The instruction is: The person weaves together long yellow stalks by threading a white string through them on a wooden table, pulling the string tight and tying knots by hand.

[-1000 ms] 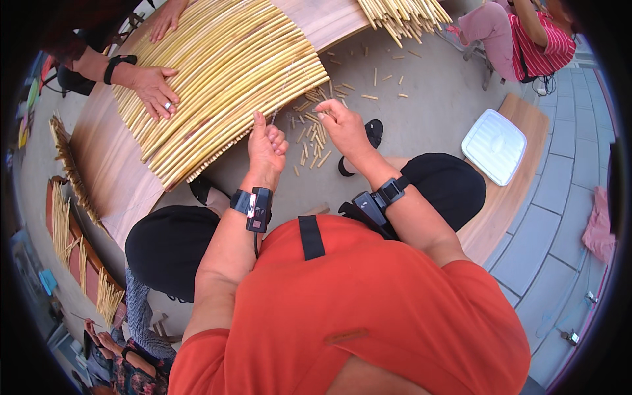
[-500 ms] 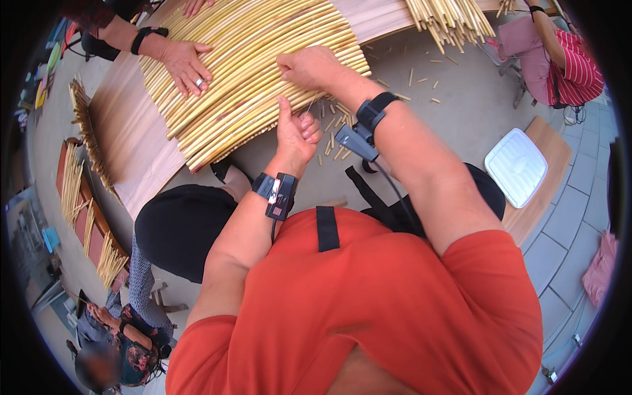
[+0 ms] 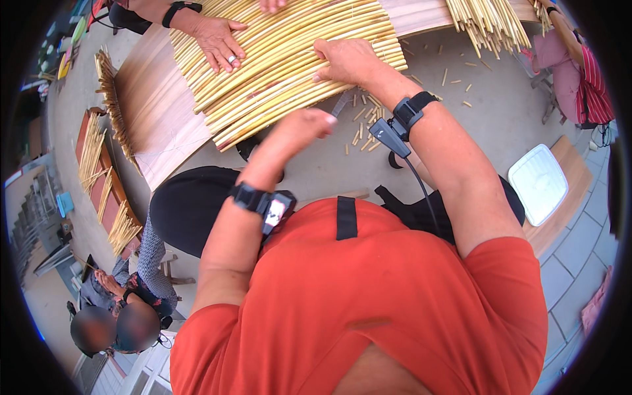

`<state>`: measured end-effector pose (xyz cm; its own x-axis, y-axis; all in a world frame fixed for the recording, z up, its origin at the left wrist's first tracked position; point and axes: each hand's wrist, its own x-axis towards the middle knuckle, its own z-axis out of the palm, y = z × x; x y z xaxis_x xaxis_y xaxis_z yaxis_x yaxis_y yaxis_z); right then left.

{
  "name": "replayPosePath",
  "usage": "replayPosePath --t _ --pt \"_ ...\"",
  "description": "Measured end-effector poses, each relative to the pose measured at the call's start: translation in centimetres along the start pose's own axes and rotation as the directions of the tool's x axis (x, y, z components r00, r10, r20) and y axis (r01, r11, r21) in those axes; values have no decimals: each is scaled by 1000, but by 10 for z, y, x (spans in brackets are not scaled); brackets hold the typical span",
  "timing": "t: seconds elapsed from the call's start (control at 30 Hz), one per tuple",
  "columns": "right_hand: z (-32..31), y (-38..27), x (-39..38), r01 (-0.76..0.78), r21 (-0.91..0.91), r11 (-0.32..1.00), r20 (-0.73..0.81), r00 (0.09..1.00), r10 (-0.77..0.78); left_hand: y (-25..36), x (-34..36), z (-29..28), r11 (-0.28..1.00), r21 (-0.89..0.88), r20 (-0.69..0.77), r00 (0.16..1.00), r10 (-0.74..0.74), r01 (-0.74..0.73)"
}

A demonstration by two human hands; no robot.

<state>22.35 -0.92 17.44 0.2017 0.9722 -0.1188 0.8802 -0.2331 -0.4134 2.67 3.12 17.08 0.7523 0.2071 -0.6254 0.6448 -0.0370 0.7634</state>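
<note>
A mat of long yellow reed stalks (image 3: 289,72) lies across a wood-grain tabletop. At its near right part, my right hand (image 3: 352,62) is bent over the stalks, thumb and fingers gripping them near the edge. My left hand (image 3: 299,133) is in the air just off the mat's near edge, apart from it and blurred. Its fingers look curled in, and what they hold is not clear. Another person's hand (image 3: 220,43), with a ring, lies flat on the far left of the mat. Part of a second hand (image 3: 271,5) shows at the top edge.
Loose stalks (image 3: 487,23) lie at the table's right end. Short cut pieces (image 3: 368,118) litter the floor beneath. A white plastic lid (image 3: 538,184) rests on a board at the right. More stalks (image 3: 92,158) lie on a bench at the left, and other people sit nearby.
My left hand has swung toward me, away from the mat's edge. My right hand's fingers have opened out a little over the stalks. The whole view has shifted slightly.
</note>
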Motion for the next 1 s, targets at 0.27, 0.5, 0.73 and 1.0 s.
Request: replayPosePath --t 0.27,0.5,0.73,1.0 --pt "-2 -5 1 -25 -30 999 37 999 26 -51 15 -88 558 755 -647 534 544 346" --pt "12 1 -9 -64 49 997 -113 991 70 -59 21 -83 604 670 -712 604 358 433" --pt "22 15 4 -104 742 662 -331 802 497 -58 21 -77 556 685 -722 541 431 471" --pt "52 8 -2 97 -200 975 -449 875 -179 -61 19 -75 550 678 -727 552 408 487"
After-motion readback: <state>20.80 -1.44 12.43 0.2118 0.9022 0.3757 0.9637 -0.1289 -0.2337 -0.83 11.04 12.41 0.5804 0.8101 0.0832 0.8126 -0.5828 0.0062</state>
